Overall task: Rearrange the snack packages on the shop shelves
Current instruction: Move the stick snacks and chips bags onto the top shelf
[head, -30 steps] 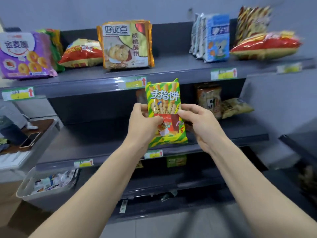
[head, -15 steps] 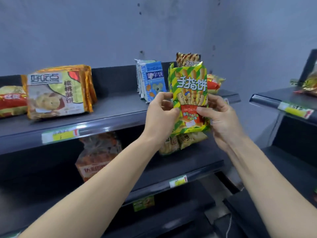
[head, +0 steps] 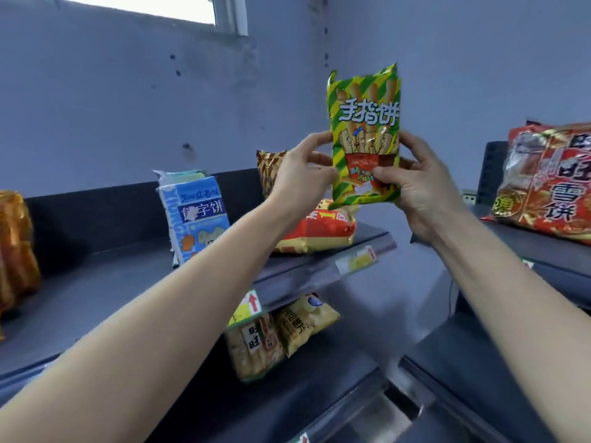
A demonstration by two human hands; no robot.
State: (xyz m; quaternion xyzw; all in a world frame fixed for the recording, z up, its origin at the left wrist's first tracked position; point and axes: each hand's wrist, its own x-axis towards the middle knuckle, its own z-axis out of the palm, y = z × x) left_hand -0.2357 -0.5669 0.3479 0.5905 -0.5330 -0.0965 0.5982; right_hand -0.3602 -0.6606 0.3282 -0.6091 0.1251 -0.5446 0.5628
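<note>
I hold a green-and-yellow striped snack bag [head: 364, 123] upright in the air, above the right end of the dark top shelf [head: 128, 282]. My left hand [head: 300, 174] grips its left edge and my right hand [head: 415, 183] grips its right edge, thumb across the front. Right below the bag lies a red-and-yellow snack bag [head: 319, 231] on the shelf. A brown patterned bag [head: 268, 167] stands behind my left hand, partly hidden.
A blue-and-white biscuit pack [head: 195, 215] stands mid-shelf and an orange pack [head: 16, 247] is at the far left. Two beige packs [head: 278, 334] sit on the lower shelf. A second shelf unit at the right carries a large red bag [head: 550, 180].
Both hands have lifted the striped bag from the level of the lower shelf to above the right end of the top shelf. The view has swung right and up.
</note>
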